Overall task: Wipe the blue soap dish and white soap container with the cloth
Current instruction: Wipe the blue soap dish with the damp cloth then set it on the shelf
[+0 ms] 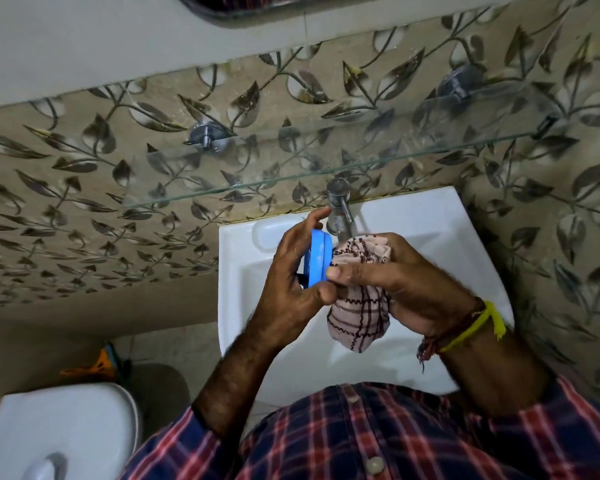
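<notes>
My left hand [291,271] grips the blue soap dish [319,258], which is turned on its edge above the white washbasin [430,237]. My right hand [395,275] holds a pinkish checked cloth [361,306] bunched against the dish's right face, thumb along the dish's lower rim. The cloth's loose end hangs down below both hands. No white soap container is visible in this view.
A chrome tap [340,209] stands at the basin's back edge just behind my hands. A glass shelf [291,157] on metal brackets runs above it along the leaf-patterned wall tiles. A white toilet cistern lid [56,431] sits at lower left, with an orange tool [97,365] behind it.
</notes>
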The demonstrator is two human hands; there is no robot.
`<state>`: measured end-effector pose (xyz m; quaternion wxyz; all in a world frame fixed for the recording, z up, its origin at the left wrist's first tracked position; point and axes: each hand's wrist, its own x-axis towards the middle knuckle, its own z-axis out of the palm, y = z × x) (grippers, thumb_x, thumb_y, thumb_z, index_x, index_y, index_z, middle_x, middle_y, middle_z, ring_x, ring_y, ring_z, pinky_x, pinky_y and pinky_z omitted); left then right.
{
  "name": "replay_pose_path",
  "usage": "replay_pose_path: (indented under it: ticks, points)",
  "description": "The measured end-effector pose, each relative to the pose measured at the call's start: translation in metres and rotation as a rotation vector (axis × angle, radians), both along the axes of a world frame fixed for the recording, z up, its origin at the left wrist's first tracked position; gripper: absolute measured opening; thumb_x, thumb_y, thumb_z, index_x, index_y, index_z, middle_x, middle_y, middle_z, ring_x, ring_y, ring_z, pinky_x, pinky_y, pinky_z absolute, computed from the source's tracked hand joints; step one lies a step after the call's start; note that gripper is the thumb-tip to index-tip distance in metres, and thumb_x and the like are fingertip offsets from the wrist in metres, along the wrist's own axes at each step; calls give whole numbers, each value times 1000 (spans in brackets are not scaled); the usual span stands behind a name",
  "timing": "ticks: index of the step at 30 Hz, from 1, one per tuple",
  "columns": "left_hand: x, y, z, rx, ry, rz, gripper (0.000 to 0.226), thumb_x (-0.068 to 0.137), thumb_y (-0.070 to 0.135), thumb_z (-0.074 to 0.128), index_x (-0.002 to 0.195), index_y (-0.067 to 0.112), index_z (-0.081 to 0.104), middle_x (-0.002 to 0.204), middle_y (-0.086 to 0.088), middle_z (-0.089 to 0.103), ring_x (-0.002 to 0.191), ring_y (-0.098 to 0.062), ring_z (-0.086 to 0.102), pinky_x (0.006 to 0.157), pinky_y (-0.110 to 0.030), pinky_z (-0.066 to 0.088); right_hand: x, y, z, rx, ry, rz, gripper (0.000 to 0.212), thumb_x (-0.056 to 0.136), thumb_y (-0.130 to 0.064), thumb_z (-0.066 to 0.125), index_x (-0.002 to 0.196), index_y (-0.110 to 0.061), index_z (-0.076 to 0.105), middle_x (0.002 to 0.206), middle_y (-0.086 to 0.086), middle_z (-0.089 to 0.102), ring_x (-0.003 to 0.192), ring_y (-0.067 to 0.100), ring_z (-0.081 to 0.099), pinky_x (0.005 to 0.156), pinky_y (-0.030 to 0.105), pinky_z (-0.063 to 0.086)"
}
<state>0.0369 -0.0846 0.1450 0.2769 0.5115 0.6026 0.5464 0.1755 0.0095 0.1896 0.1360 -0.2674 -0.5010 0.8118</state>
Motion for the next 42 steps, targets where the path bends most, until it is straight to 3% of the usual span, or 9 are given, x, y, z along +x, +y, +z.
replay_pose_path:
  ticks: [5,10,14,17,19,24,28,37,42]
  points:
    - [2,1,-2,-37,45,17,124,64,98,44,155,14,36,143,37,42,130,-26,50,107,-47,45,-7,2,5,-106,42,-42,37,85,-2,64,112,21,56,97,29,62,89,37,63,80,45,57]
    - [1,1,0,-41,19,29,118,63,98,40,149,18,40,133,-7,47,121,-13,50,106,-28,42,-7,6,6,-141,81,20,35,87,-5,61,113,19,58,103,31,63,94,40,64,86,49,56]
    - [1,4,3,-83,-17,20,110,68,90,56,146,15,42,132,-23,42,130,-33,47,113,-45,42,-10,9,1,-242,123,-18,45,89,-9,61,125,15,54,123,39,57,109,45,62,88,51,58]
    - [-2,7,3,-125,-2,35,93,68,49,62,147,5,41,131,-28,40,130,-37,44,112,-51,40,-13,5,-6,-318,175,19,50,86,-15,65,128,12,55,130,38,55,111,42,63,94,50,56]
    - [-3,8,0,-156,-34,35,96,64,42,60,149,1,39,133,-29,38,130,-38,43,111,-53,41,-13,4,-10,-343,201,39,49,84,-17,67,125,9,59,121,30,63,104,36,69,91,45,59]
    - [4,-1,-5,-202,-44,-3,133,62,93,54,146,-8,39,141,-27,40,132,-40,42,114,-50,41,-8,7,-12,-345,218,24,34,87,-14,64,116,4,66,108,22,71,98,32,72,87,43,60]
    - [1,0,-2,-147,-9,-1,131,65,94,42,144,-10,42,145,-24,46,130,-38,43,112,-32,39,-4,-1,-12,-182,202,103,30,89,-3,61,110,18,58,88,24,68,79,32,68,77,41,58]
    - [9,-14,-17,-245,-242,11,138,50,98,57,148,1,43,143,-23,45,137,-36,48,108,-57,46,1,-10,-25,-10,86,25,40,81,-1,68,106,27,53,95,33,59,90,40,56,88,53,47]
    - [8,-11,-12,-246,-306,38,141,47,95,64,151,4,39,148,-28,45,139,-40,47,109,-59,45,-4,-8,-26,-7,130,-6,23,81,-1,70,98,14,64,90,22,67,86,31,65,81,39,55]
